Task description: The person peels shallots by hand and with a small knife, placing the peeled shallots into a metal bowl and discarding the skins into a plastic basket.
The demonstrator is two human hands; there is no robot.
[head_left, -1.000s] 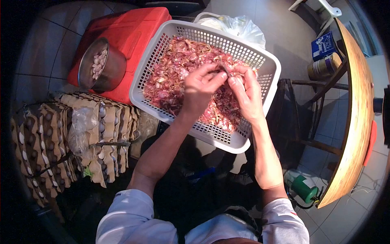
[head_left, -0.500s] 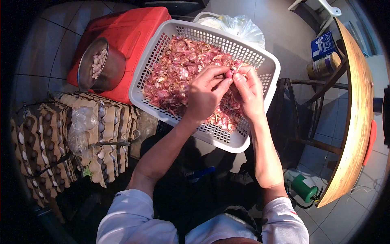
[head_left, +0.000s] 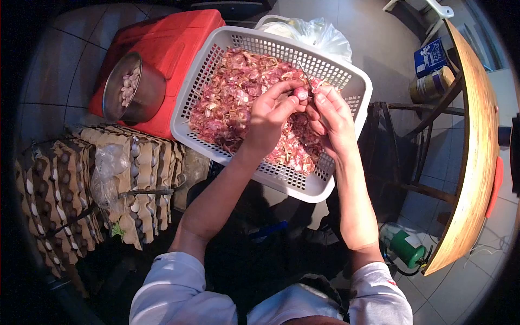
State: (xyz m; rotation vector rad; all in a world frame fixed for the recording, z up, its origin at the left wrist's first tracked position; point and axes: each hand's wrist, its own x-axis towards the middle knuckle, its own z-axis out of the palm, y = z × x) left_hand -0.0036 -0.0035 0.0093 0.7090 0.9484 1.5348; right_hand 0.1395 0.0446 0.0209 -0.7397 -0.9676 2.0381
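Note:
A white plastic basket (head_left: 197, 81) holds a heap of red shallot skins (head_left: 238, 97). Both my hands meet above its right half. My left hand (head_left: 271, 119) pinches a small pinkish shallot (head_left: 301, 93) between thumb and fingers. My right hand (head_left: 333, 122) touches the same shallot and grips a small knife (head_left: 303, 70), whose thin blade points up and away over the skins.
A metal bowl (head_left: 146, 97) of peeled shallots sits on a red cooler (head_left: 173, 38) at the left. Stacked egg trays (head_left: 81, 179) lie below it. A plastic bag (head_left: 317, 32) is behind the basket. A wooden table (head_left: 476, 146), jar (head_left: 433, 85) and green canister (head_left: 406, 248) stand at the right.
Both hands stayed together over the basket and shifted slightly up and right. The shallot has turned in my fingers, and the knife blade now sticks up into view.

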